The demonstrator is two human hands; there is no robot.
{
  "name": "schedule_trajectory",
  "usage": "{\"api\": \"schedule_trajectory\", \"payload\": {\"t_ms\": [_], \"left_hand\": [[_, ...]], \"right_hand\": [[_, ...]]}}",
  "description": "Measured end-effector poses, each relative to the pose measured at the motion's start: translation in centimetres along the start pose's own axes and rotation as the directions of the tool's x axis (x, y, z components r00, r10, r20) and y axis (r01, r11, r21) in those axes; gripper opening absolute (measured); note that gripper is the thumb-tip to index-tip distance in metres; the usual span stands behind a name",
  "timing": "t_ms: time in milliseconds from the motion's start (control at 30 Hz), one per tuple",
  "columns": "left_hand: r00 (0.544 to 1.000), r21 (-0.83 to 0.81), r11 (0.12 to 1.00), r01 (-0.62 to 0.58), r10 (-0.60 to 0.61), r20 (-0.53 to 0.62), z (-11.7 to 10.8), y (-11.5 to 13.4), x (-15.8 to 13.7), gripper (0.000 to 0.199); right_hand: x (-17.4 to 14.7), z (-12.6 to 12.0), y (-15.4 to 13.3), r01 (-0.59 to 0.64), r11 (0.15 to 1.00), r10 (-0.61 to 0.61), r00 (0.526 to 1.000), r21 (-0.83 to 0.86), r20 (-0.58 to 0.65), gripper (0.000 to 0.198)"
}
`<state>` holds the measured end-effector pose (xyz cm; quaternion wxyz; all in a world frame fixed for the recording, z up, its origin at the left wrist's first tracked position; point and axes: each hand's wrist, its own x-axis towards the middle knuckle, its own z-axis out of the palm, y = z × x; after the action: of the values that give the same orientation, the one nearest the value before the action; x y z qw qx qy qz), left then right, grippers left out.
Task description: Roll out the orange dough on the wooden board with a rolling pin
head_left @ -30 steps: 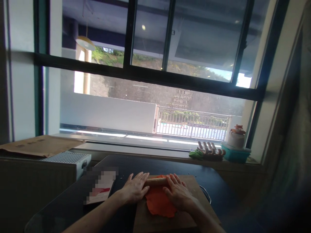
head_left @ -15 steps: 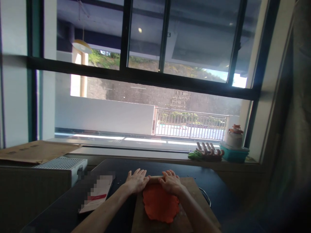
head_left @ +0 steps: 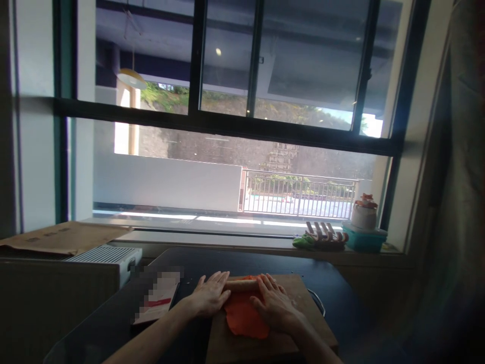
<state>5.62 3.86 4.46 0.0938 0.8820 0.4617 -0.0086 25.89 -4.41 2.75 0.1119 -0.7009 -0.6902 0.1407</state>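
Note:
A pale rolling pin lies across a flattened sheet of orange clay or dough. The sheet has an uneven edge, and a strip of it shows beyond the pin. Beneath it is a wooden board. On the pin's left end rests my left hand, flat with fingers stretched forward. My right hand lies over the right end, its fingers extended and its thumb out over the orange sheet. Both palms hide the ends of the pin.
The dark table holds a pale flat item with a red strip at the left, partly blurred out. A metal handle juts out right of the board. On the windowsill stand a teal box and a dark rack.
Both hands and the rolling pin have come back toward me over the orange sheet. Part of the sheet now shows beyond the pin. The view has shifted slightly.

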Motion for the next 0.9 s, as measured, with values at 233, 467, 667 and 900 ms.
{"api": "schedule_trajectory", "payload": {"t_ms": [233,467,667,900], "left_hand": [[0.998,0.016,0.998,0.068,-0.068,-0.015,-0.2,-0.5,3.4,0.072],[0.994,0.048,0.996,0.08,-0.076,-0.073,-0.3,-1.3,6.5,0.067],[0.994,0.035,0.998,0.055,-0.052,-0.098,0.2,-1.5,6.2,0.067],[1.0,-0.022,1.0,0.013,-0.014,-0.027,0.1,-1.2,3.4,0.068]], "right_hand": [[3.3,-1.4,0.0,-0.028,0.999,0.027,0.999,0.018,0.044,0.071],[6.9,-2.1,-0.1,-0.055,0.998,0.054,0.998,0.004,0.031,0.064],[6.6,-1.5,0.0,-0.058,0.998,0.058,0.998,-0.008,0.008,0.066],[2.5,-0.7,-0.1,-0.028,0.999,0.028,0.999,0.015,0.026,0.072]]}}
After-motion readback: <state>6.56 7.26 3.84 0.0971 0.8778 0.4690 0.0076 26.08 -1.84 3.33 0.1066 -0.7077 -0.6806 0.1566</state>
